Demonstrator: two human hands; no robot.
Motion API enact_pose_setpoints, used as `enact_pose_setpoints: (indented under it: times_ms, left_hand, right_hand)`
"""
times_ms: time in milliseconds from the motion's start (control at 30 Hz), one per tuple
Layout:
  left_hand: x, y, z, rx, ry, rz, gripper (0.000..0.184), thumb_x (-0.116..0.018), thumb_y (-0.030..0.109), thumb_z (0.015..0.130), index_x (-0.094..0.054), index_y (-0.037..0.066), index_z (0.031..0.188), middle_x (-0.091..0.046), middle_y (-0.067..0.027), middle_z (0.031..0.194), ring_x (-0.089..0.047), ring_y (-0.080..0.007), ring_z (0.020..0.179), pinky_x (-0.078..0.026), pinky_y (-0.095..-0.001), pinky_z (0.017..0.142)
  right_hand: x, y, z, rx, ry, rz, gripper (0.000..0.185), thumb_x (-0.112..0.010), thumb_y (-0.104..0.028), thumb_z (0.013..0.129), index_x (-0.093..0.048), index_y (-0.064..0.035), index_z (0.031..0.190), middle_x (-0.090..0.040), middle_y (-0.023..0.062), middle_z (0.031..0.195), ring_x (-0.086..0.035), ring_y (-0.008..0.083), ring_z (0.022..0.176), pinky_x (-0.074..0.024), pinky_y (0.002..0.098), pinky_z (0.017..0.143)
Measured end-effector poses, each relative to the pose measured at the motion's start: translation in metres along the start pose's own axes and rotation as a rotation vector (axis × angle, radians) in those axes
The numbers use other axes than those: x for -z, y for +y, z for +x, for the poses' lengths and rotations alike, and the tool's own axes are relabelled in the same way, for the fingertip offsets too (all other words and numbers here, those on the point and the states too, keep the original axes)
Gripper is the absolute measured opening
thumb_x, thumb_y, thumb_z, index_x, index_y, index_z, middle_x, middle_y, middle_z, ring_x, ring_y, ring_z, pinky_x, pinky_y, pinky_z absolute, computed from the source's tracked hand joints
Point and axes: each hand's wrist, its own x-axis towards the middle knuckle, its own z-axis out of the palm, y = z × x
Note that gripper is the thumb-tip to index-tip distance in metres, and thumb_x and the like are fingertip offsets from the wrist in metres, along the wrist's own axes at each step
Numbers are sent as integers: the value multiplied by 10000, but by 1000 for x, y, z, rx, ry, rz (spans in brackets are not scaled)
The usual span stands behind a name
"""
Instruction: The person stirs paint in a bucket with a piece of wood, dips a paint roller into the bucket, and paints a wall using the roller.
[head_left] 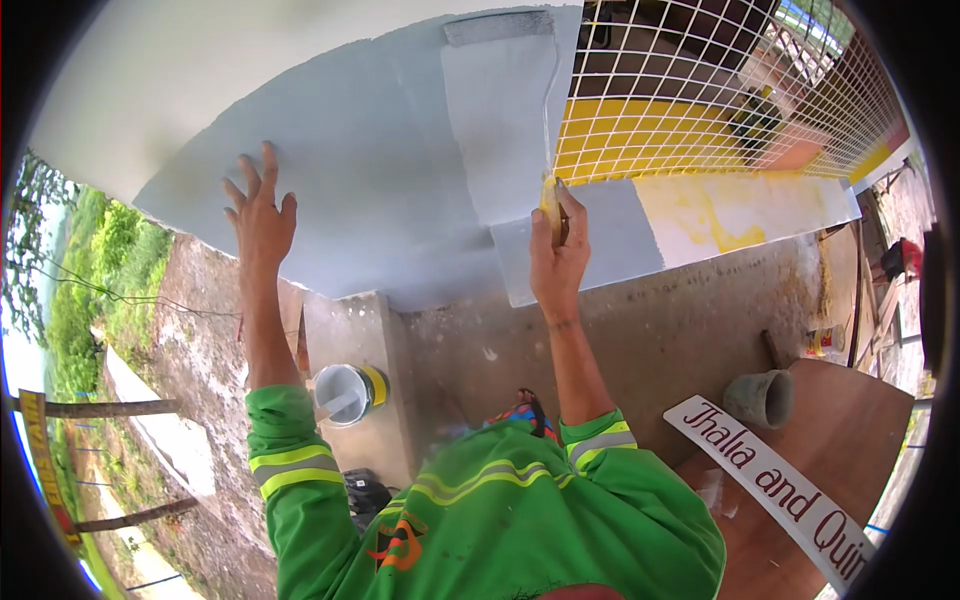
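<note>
Roller [498, 28] lies against the far part of the wall [350, 160], near the right end of its grey-blue area. Its thin frame [552, 110] runs nearer to a yellow handle [549, 208], and the right hand [564, 245] is closed around that handle. The left hand [262, 212] is wide open on the grey-blue area at left, fingers apart, with nothing in its grasp (whether the whole palm touches, I cannot tell). At far left the wall is white. White mesh [690, 85] stands right of the roller, a yellow panel [640, 137] behind it; on its near side runs a ledge [600, 240], grey at left, white with yellow smears at right. Near left is a bucket [375, 386] with a yellow band. Near right, a grey pail [758, 398] stands beside a sign [765, 485] lettered "Thalia and Quin", cut off at the edge.
</note>
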Motion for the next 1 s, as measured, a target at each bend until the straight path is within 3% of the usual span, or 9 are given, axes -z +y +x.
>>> enact_pose_setpoints:
  times_ms: [100,200,300,367,400,600,700,900,1000]
  left_hand:
    - [-1,0,0,2,8,-6,795,-622,186,924,-211,325,1591,-233,-215,1620,-165,-598,1434,-263,-756,1079]
    - [-3,-2,0,0,8,-19,782,-615,201,932,-215,331,1591,-210,-214,1629,-130,-606,1438,-267,-757,1070]
    - [-2,0,0,6,4,-15,789,-617,194,929,-210,322,1592,-223,-216,1623,-144,-599,1438,-259,-754,1081]
    - [-1,1,-1,6,6,-2,796,-619,189,926,-206,315,1594,-235,-219,1618,-161,-593,1437,-254,-752,1088]
    - [-1,1,-2,0,10,5,794,-618,191,926,-205,313,1594,-234,-221,1618,-161,-594,1437,-254,-752,1088]
    - [-3,-1,-1,-1,11,5,793,-614,205,927,-199,318,1594,-227,-227,1618,-159,-603,1433,-252,-754,1084]
    - [-3,-1,0,2,0,-7,791,-608,204,930,-197,323,1594,-226,-226,1619,-150,-610,1431,-248,-755,1085]
    - [0,-1,-1,10,-2,-32,785,-600,193,932,-198,326,1593,-225,-226,1620,-131,-618,1430,-247,-762,1080]
    - [-1,-1,-2,4,7,-37,779,-598,191,933,-203,325,1592,-224,-225,1620,-133,-619,1429,-246,-767,1077]
  right_hand:
    - [1,-9,-4,-110,-32,-37,386,-574,-76,972,-519,23,1341,-625,166,1236,-619,174,981,-511,297,850]
    - [3,24,-25,17,17,-164,372,-571,-82,982,-513,12,1337,-630,94,1043,-546,122,818,-483,274,724]
    - [20,80,-69,31,-26,-328,383,-569,-88,976,-512,13,1341,-642,126,1097,-570,150,885,-498,301,785]
    - [35,102,-102,-127,-52,-296,394,-584,-49,948,-525,25,1331,-637,184,1183,-618,244,1017,-501,344,886]
    - [37,100,-108,-204,-64,-278,400,-591,-30,934,-532,30,1325,-634,213,1227,-642,290,1082,-503,365,936]
    - [11,75,-89,-172,-95,-165,398,-589,-34,941,-527,34,1329,-628,198,1244,-638,265,1094,-501,354,939]
    - [-23,43,-58,-17,-42,-148,381,-580,-47,959,-524,39,1326,-622,183,1248,-635,223,1042,-510,333,888]
    - [-51,1,-29,10,-21,-31,395,-574,-67,980,-496,46,1350,-615,172,1220,-606,173,934,-505,295,794]
    - [-52,-9,-29,-9,-23,-1,405,-571,-74,986,-483,52,1361,-609,182,1223,-611,182,950,-507,298,803]
